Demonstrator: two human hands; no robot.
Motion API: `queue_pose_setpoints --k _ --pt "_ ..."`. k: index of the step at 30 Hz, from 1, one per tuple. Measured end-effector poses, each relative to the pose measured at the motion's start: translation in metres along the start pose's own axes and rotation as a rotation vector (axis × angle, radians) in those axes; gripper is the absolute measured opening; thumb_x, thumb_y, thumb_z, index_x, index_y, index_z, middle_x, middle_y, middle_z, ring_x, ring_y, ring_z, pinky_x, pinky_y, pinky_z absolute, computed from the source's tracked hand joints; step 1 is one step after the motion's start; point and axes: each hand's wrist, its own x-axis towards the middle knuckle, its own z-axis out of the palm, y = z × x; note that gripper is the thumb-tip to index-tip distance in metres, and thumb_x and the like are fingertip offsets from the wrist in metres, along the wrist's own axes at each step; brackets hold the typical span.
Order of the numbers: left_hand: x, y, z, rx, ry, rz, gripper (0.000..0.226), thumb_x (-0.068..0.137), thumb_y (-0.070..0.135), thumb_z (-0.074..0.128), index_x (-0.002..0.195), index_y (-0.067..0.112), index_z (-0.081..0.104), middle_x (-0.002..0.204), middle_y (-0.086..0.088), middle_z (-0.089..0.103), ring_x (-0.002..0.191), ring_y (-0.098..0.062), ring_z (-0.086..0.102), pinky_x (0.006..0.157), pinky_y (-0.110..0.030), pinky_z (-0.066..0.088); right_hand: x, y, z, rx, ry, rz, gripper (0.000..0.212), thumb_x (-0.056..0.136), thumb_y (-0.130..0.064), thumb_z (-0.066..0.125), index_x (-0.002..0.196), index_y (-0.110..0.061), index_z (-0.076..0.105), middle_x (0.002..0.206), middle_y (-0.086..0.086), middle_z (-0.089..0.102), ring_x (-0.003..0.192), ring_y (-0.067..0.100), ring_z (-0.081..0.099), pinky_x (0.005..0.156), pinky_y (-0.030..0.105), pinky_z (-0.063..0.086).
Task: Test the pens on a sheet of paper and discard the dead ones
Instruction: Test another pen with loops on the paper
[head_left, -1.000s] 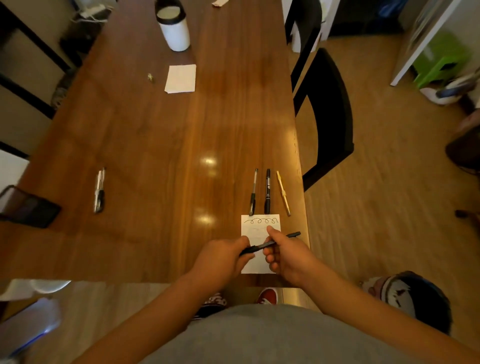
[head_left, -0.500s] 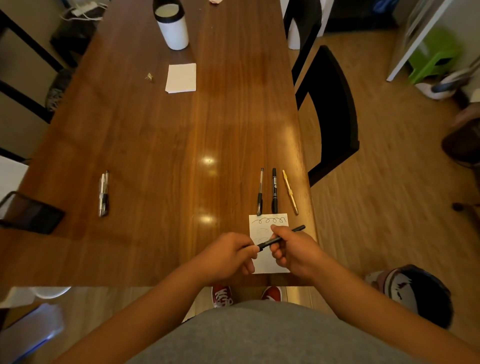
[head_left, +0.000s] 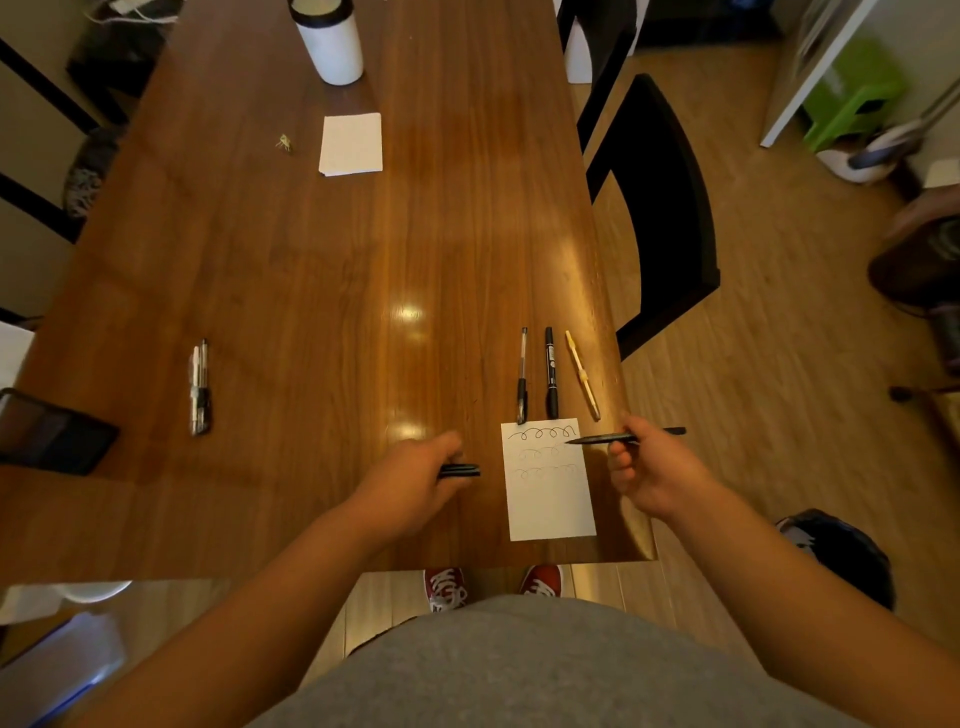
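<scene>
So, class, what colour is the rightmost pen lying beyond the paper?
Pale yellow pen, head view.

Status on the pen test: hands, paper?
Left hand grips black cap. Right hand holds uncapped pen, tip at right edge of paper. Three pens beyond it, nothing blocking.

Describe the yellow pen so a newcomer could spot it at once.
On the long wooden table, find the scribbled sheet of paper near the front right corner. Three pens lie just beyond it; the yellow pen is rightmost, nearest the table edge. It alone is pale and slanted, beside a black marker and a black-capped clear pen.
</scene>
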Motion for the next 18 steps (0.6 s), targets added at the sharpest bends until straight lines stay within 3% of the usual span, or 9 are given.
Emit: queue_pose_setpoints --k 3,7,11,14,18 --pt "0.000 -0.009 0.006 0.020 -0.093 -0.014 0.009 0.094 0.042 0.055 0.102 0.037 0.053 0.084 0.015 0.056 0.072 0.001 0.055 0.058 -0.014 0.042 0.002 0.001 -0.008 -0.050 0.008 -0.031 0.029 0.096 -0.040 0.056 0.092 -0.012 0.060 0.055 0.003 0.057 0.044 0.010 0.052 0.039 0.020 0.043" --pt "0.004 0.000 0.024 0.057 -0.120 0.021 0.027 0.099 0.045 0.044 0.114 0.028 0.060 0.087 0.010 0.062 0.073 -0.005 0.056 0.061 -0.022 0.045 0.005 0.017 -0.002 -0.240 0.017 -0.144 0.030 0.093 -0.039 0.061 0.095 -0.010 0.066 0.072 0.008 0.069 0.061 0.017 0.064 0.051 0.026 0.052" --pt "0.005 0.012 0.045 0.184 -0.151 0.119 0.030 0.101 0.043 0.041 0.116 0.025 0.059 0.104 0.003 0.063 0.090 -0.011 0.054 0.074 -0.025 0.046 0.006 0.034 0.004 -0.449 0.020 -0.283 0.014 0.096 -0.023 0.060 0.101 -0.012 0.066 0.084 0.010 0.073 0.071 0.022 0.070 0.058 0.027 0.056" --pt "0.003 0.019 0.061 0.237 -0.148 0.235 0.033 0.101 0.043 0.041 0.119 0.021 0.058 0.115 0.001 0.060 0.104 -0.014 0.053 0.084 -0.027 0.045 0.006 0.049 0.007 -0.626 0.045 -0.401 0.005 0.096 -0.018 0.059 0.094 -0.017 0.063 0.086 0.007 0.071 0.069 0.018 0.070 0.056 0.023 0.056" --pt "0.001 0.023 0.080 0.303 -0.142 0.392 0.038 0.101 0.041 0.044 0.126 0.017 0.059 0.144 -0.003 0.048 0.129 -0.020 0.043 0.103 -0.036 0.041 0.004 0.066 0.008 -0.791 0.006 -0.560 0.010 0.091 -0.017 0.066 0.088 -0.023 0.059 0.086 -0.002 0.068 0.068 0.015 0.069 0.058 0.022 0.055"
